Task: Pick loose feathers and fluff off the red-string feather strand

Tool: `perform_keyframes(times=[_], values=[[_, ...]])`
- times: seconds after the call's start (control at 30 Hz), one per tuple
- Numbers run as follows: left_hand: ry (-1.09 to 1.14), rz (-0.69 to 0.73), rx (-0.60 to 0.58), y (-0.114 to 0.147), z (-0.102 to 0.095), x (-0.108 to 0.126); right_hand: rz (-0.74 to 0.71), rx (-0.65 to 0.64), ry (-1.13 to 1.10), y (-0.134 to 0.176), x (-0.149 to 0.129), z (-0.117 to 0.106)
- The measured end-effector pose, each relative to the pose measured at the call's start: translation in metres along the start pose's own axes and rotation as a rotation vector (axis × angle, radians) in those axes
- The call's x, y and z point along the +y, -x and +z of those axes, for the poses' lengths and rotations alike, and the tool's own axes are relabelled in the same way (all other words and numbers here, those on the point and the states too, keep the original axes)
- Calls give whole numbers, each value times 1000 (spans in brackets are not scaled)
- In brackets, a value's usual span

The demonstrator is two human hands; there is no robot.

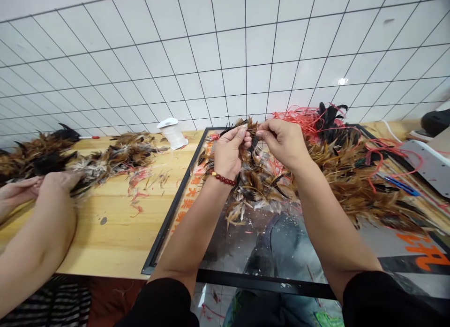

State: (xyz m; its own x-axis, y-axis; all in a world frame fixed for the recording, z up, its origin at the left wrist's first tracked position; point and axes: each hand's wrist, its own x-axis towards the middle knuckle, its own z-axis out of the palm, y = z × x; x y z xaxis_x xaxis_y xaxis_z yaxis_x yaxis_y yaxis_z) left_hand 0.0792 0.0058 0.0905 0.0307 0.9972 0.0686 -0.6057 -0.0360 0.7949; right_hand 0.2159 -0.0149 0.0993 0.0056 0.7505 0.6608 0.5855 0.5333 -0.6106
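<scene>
The left hand (229, 151) pinches a small bunch of brown feathers (252, 125) above the black-framed glass panel (227, 247), the right hand (284, 138) curled beside it with its grip unclear, and these light, soft, easily bent feathers probably handle best by their quill ends.

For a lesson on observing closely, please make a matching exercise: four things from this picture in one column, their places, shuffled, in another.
Things
1. White cylindrical spool
2. Dark red beaded bracelet
3. Tangled thin red strips
4. Small brown feather tuft

Places
A. Around the left hand's wrist
B. At the left hand's fingertips
C. On the pale wooden table
D. Beside glossy black feathers

Pairs: 1-C, 2-A, 3-D, 4-B
</scene>
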Motion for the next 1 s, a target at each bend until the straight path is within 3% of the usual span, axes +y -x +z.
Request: perform_keyframes(times=[0.1,0.2,0.3,0.5,0.73,0.83,1.0], values=[[-84,31,-15,-4,-6,-4,-136,-58,134,0,-3,-11],[-110,18,-36,-4,-8,-4,-207,-25,142,0,-6,-19],[-83,-31,-60,-1,-5,-2,-205,3,123,-1,-4,-19],[-72,-22,-35,1,-2,-1,-81,-147,150,-1,7,-5],[-199,75,-28,-4,-8,-13,-166,-340,417,4,-1,-8],[-262,54,-77,-1,-8,-13,-201,-291,456,4,-8,-13],[-279,-64,-260,7,-7,-4,-231,-147,372,1,-8,-18]])
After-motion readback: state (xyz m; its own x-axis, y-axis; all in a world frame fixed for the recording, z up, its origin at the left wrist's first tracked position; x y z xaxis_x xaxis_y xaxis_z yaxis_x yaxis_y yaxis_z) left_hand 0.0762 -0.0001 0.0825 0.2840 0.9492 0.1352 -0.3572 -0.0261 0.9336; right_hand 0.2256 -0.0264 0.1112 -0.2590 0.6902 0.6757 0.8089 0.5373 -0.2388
